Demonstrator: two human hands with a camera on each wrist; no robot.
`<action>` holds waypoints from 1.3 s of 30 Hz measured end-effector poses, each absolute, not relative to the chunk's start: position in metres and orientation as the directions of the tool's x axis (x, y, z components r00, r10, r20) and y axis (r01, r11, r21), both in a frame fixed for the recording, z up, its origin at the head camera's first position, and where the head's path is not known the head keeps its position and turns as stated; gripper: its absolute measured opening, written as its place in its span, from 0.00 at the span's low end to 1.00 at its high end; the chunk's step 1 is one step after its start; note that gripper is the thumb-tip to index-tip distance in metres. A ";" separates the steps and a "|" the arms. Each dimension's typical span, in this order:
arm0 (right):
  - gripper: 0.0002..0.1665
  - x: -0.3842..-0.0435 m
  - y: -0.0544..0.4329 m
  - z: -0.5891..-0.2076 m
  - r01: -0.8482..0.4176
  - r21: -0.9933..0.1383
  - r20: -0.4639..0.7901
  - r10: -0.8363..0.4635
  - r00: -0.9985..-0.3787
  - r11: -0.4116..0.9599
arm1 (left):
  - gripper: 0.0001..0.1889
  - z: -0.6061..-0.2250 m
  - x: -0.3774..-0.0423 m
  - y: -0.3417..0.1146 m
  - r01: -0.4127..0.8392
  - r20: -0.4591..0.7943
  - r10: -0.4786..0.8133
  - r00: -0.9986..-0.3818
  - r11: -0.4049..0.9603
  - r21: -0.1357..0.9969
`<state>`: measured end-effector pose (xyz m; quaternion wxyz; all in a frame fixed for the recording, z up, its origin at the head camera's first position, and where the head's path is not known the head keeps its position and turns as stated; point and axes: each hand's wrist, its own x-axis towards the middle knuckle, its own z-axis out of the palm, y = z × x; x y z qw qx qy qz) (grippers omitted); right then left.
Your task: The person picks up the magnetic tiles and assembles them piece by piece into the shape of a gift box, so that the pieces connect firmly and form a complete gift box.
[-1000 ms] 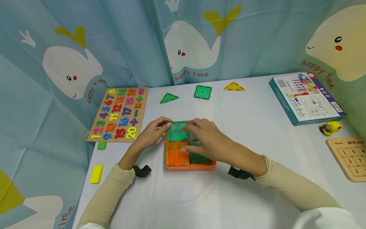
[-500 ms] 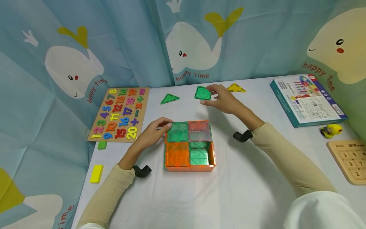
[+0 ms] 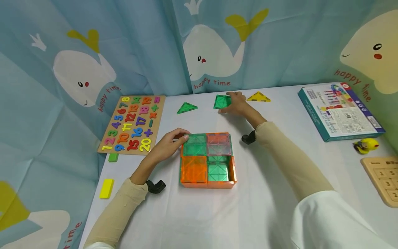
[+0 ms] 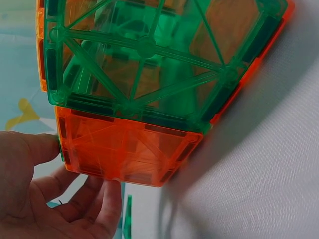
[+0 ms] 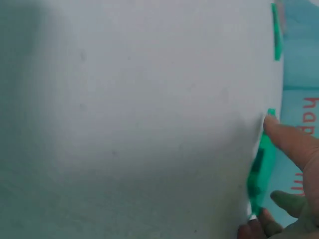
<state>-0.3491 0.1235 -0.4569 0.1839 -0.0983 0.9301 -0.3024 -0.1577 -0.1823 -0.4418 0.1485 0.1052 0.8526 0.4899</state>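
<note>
A low square box of clear magnetic tiles stands mid-table. Green, pinkish-red and orange squares top three of its quarters; the front right quarter is uncovered, showing a green tile at its bottom. My left hand holds the box's far left corner; in the left wrist view its thumb lies on one side and its fingers curl round the back. Near the back edge my right hand grips a green square magnetic tile, thumb and fingers at opposite edges in the right wrist view. Some fingertips are hidden there.
A green triangle tile and a yellow triangle tile flank the green square. A number board, a green block and a yellow block are leftward. Rightward lie a flat box, a duck figure and a wooden number board.
My right hand has moved from over the tile box to the back edge and closed on the green square tile. The left hand keeps its place at the box corner.
</note>
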 end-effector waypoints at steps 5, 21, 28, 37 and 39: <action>0.55 -0.354 0.124 -0.458 -0.091 -0.551 -0.269 -0.280 -0.922 0.829 | 0.18 -0.442 -0.159 -0.181 0.035 -0.151 0.332 -0.931 0.493 0.869; 0.52 -0.331 0.145 -0.448 -0.271 -0.463 -0.226 -0.408 -0.885 0.844 | 0.18 -0.441 -0.158 -0.180 0.035 -0.154 0.332 -0.931 0.501 0.865; 0.51 -0.301 0.154 -0.421 -0.331 -0.512 -0.139 -0.457 -0.878 0.792 | 0.19 -0.441 -0.156 -0.181 0.034 -0.154 0.328 -0.932 0.504 0.863; 0.47 -0.226 0.153 -0.379 -0.434 -0.589 -0.053 -0.568 -0.821 0.682 | 0.18 -0.442 -0.157 -0.181 0.035 -0.150 0.324 -0.934 0.503 0.864; 0.46 -0.207 0.152 -0.375 -0.468 -0.582 -0.031 -0.593 -0.805 0.665 | 0.18 -0.442 -0.158 -0.181 0.040 -0.146 0.328 -0.933 0.500 0.865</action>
